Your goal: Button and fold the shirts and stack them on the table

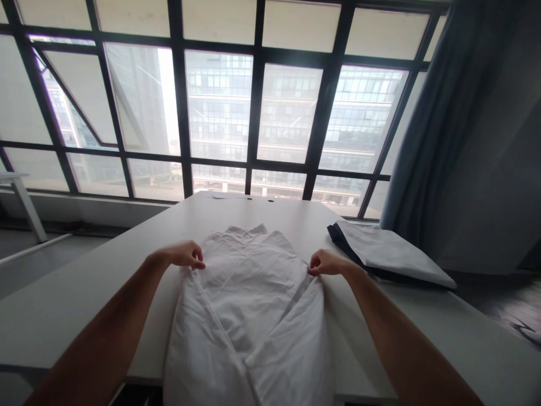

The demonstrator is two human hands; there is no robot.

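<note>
A white collared shirt (249, 287) lies spread on the white table, its collar toward the window and its lower part reaching past the near table edge. Two long folded panels or sleeves run down its front and meet in a V near the bottom middle. My left hand (186, 255) pinches the cloth at the shirt's left side, below the shoulder. On the opposite side, my right hand (325, 263) pinches the matching edge with its fingers pressed together. Both arms reach forward, one on each side of the shirt.
Folded white and dark navy clothes (393, 254) are stacked at the table's right side. The white table (139, 242) extends toward a large framed window (220, 107). A blue-grey curtain (426, 141) hangs at the right. Another white table's leg (29, 208) stands at the far left.
</note>
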